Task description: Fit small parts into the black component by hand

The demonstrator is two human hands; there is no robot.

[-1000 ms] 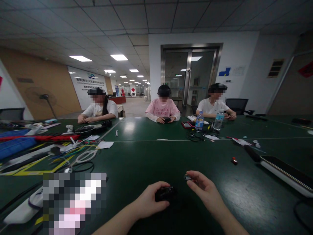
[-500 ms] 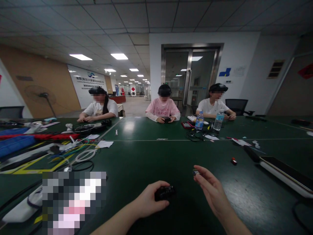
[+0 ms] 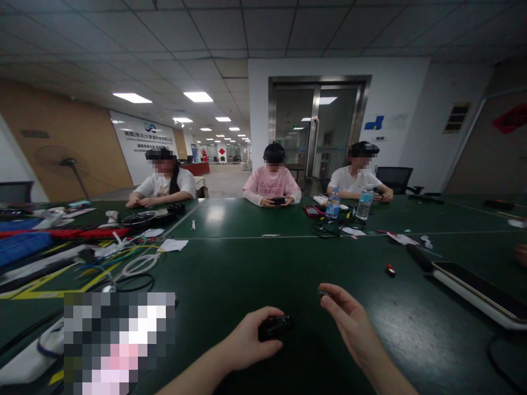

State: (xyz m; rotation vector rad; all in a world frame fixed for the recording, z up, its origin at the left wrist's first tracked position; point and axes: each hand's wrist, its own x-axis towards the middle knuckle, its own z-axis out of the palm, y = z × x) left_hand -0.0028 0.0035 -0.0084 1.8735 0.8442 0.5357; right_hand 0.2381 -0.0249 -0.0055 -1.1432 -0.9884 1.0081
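My left hand (image 3: 253, 337) is closed round a small, glossy black object (image 3: 278, 327) low over the dark green table; its exact kind cannot be made out. Thumb and fingers grip its left side, and its right end is free. To the right of it, my right hand (image 3: 348, 315) pinches a tiny metallic-looking piece (image 3: 323, 292) between thumb and fingertips. That piece is too small to name. A gap separates the two held objects. Beyond my right hand, a small red and silver item (image 3: 390, 270) lies on the table.
Cables (image 3: 140, 264), a blue tray (image 3: 24, 248) and a power strip (image 3: 35, 351) crowd the left side. A phone-like slab (image 3: 480, 291) lies at right. Water bottles (image 3: 364, 204) stand farther back. Across the table sit several people, one in a pink shirt (image 3: 272, 184).
My right hand has shifted slightly left, and the small piece in its fingertips has turned a little. The left hand keeps its hold on the black object. The view has swung slightly.
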